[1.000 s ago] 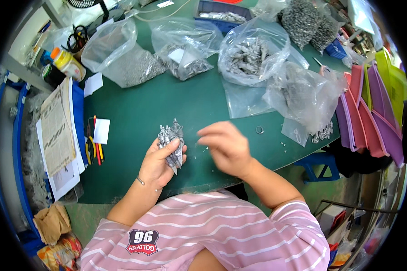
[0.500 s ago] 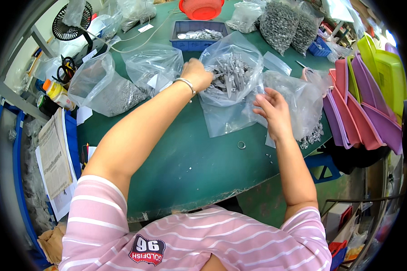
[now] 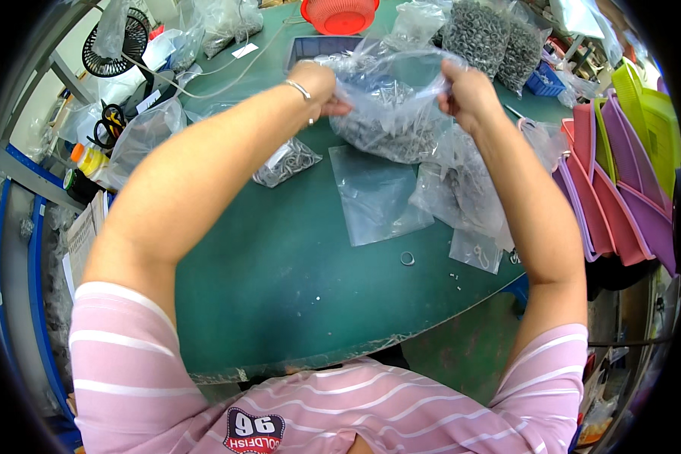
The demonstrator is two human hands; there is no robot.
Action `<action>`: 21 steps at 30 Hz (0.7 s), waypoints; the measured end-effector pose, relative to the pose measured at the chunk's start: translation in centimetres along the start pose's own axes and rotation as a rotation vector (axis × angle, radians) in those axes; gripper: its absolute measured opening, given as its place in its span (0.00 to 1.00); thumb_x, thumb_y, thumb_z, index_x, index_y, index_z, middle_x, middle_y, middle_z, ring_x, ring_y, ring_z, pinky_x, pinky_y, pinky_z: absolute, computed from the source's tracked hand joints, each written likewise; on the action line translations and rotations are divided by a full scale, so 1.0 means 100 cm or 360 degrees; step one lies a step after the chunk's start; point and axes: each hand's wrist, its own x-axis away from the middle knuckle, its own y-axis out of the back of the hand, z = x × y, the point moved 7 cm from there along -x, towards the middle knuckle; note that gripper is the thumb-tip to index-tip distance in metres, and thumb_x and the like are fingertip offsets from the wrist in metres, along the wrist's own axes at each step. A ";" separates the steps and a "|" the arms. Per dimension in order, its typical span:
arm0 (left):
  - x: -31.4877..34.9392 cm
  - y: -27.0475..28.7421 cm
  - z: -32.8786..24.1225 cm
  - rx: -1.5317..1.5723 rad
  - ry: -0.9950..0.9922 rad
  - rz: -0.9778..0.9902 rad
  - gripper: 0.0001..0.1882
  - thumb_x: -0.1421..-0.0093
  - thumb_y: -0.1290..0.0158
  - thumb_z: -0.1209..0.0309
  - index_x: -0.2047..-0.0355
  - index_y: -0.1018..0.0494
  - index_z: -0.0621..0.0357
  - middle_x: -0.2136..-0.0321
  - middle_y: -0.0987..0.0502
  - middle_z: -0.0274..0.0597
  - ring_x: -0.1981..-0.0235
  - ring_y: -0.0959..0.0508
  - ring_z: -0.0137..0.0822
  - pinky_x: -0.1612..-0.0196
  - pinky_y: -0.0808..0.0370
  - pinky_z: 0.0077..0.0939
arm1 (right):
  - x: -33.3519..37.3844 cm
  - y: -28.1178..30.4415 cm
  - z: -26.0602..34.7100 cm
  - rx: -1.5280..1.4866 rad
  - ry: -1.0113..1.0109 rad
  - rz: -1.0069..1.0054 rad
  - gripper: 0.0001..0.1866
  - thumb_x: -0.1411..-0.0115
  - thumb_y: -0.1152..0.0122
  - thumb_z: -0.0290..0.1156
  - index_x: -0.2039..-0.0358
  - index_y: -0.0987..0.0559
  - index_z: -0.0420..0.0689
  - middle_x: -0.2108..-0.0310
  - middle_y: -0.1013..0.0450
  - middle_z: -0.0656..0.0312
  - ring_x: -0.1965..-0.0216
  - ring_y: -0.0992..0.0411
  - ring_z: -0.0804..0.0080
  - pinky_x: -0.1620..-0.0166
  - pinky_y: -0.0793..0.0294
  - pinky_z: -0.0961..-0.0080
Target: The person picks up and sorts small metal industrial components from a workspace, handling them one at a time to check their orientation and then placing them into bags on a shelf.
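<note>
A clear plastic bag (image 3: 424, 144) of small grey metal pieces stands at the far middle of the green table, its mouth spread wide. On the left edge of the mouth, my left hand (image 3: 315, 85) is closed, gripping the plastic. Opposite it, my right hand (image 3: 469, 94) pinches the bag's right edge between curled fingers. An empty flat clear bag (image 3: 378, 200) lies on the table just in front. Under my left forearm sits a small bag of grey metal parts (image 3: 289, 163).
Behind the bag are a blue tray (image 3: 301, 47) and a red basket (image 3: 340, 17). Pink, purple and green bins (image 3: 594, 181) stack at the right edge. A metal ring (image 3: 407, 258) lies near the front. Scissors (image 3: 110, 125) and a fan (image 3: 115, 44) stand at the left.
My left hand has come out from beside the metal pieces to the bag's left rim. My right hand has moved up and closed on its right rim. The bag's mouth is lifted and stretched.
</note>
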 end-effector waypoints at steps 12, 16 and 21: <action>-0.047 0.087 -0.148 0.0709 -0.0973 0.0072 0.16 0.37 0.63 0.68 0.52 0.38 0.63 0.59 0.30 0.51 0.62 0.25 0.48 0.62 0.22 0.39 | -0.013 -0.055 0.100 -0.0670 0.0440 0.0327 0.08 0.36 0.56 0.34 0.67 0.30 0.45 0.77 0.32 0.62 0.81 0.33 0.74 0.79 0.31 0.77; -0.044 0.121 -0.086 0.0603 -0.0613 -0.0309 0.14 0.38 0.65 0.72 0.56 0.35 0.64 0.63 0.28 0.53 0.63 0.25 0.47 0.62 0.22 0.40 | 0.002 -0.081 0.034 -0.0252 0.0118 0.0652 0.12 0.36 0.55 0.36 0.62 0.28 0.42 0.72 0.28 0.57 0.75 0.28 0.71 0.72 0.26 0.74; -0.017 0.185 -0.057 0.0598 -0.0657 -0.0124 0.13 0.41 0.57 0.72 0.57 0.36 0.66 0.64 0.27 0.48 0.62 0.24 0.43 0.60 0.23 0.38 | 0.070 -0.078 -0.013 -0.0045 -0.0013 0.1135 0.17 0.38 0.50 0.43 0.62 0.27 0.40 0.69 0.26 0.56 0.70 0.26 0.69 0.65 0.25 0.73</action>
